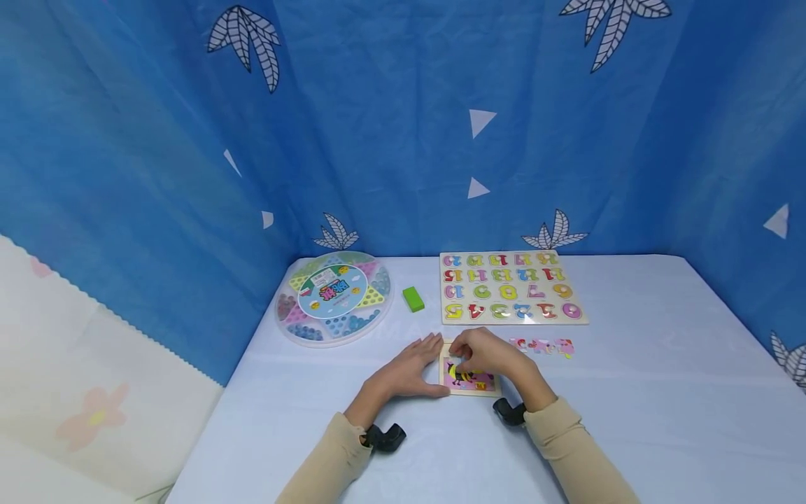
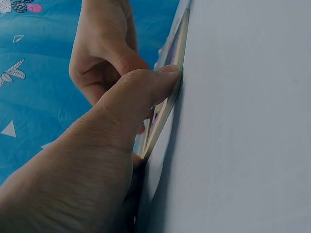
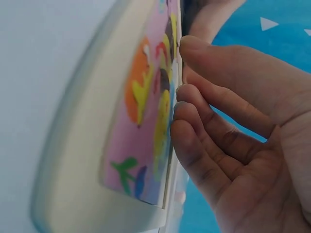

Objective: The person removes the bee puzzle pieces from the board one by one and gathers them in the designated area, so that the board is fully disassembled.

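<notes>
A small wooden jigsaw puzzle [image 1: 469, 393] with a bee on a pink ground lies at the middle of the table. My left hand [image 1: 409, 367] braces its left side, fingers stretched towards the far corner. In the left wrist view the thumb [image 2: 150, 85] presses on the wooden rim. From the right, my right hand [image 1: 491, 351] reaches over the picture with bent fingers. The right wrist view shows its fingertips [image 3: 187, 141] against the puzzle face [image 3: 141, 121], thumb apart from the other fingers. I see no loose piece between them.
Several pink puzzle pieces [image 1: 543, 346] lie in a row beyond the right hand. Behind stands a number board [image 1: 515, 322] with coloured numerals. A green block [image 1: 413, 299] and a round marble game board [image 1: 334, 290] are at back left. A blue curtain [image 1: 403, 154] hangs behind.
</notes>
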{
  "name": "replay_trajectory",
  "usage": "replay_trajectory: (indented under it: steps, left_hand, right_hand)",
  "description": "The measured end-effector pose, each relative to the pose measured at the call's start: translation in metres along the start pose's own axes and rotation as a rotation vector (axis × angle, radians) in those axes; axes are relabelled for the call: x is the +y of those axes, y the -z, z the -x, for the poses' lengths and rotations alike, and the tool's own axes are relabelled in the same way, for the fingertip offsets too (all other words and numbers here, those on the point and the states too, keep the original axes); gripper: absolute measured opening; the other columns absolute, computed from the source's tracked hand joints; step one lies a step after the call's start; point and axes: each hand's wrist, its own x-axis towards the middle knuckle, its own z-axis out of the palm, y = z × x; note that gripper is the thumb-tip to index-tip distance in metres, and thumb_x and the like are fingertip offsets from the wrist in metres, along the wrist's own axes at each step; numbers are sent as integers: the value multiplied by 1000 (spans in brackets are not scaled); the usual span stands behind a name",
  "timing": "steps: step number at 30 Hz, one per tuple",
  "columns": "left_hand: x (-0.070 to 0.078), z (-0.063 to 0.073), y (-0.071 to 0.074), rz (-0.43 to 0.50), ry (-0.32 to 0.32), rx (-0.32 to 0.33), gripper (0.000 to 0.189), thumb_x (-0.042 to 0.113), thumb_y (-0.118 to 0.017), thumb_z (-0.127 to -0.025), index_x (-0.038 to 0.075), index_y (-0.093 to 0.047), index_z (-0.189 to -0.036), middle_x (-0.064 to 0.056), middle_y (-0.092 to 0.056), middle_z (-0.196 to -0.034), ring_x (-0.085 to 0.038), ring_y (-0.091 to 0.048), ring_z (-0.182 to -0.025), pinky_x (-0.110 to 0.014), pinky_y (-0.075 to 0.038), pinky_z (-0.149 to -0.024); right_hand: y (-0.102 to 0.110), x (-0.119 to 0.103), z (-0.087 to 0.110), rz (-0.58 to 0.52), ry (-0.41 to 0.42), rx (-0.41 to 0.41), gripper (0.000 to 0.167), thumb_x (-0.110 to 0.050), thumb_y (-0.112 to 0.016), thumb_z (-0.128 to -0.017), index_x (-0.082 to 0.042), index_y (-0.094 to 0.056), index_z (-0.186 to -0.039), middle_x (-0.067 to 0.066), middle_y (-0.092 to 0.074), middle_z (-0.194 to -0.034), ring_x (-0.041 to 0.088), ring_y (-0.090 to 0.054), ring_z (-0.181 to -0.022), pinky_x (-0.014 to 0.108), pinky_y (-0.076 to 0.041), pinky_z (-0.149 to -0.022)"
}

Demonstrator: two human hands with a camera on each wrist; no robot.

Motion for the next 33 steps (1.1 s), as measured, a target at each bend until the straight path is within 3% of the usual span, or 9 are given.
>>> replay_trajectory:
  steps: [18, 33]
  left_hand:
    - [1, 0, 1, -4, 0, 4, 100, 63, -64, -82, 10, -22, -155, -1, -17, -164, -16, -12, -153, -39, -14, -126]
    - [1, -1, 0, -15, 12, 3, 101, 64, -64, -81, 10, -22, -155, 0, -17, -164, -15, -11, -153, -38, -14, -126]
  right_hand:
    - [-4, -6, -1, 25, -33, -14, 26, -10, -82, -77, -8, -73, -101, -4, -67, -87, 11, -55, -76, 27, -55, -76]
    - [-7, -4, -2, 11, -47, -17, 21, -8, -80, -78, -11, -72, -97, -4, -63, -84, 12, -53, -76, 25, -52, -74]
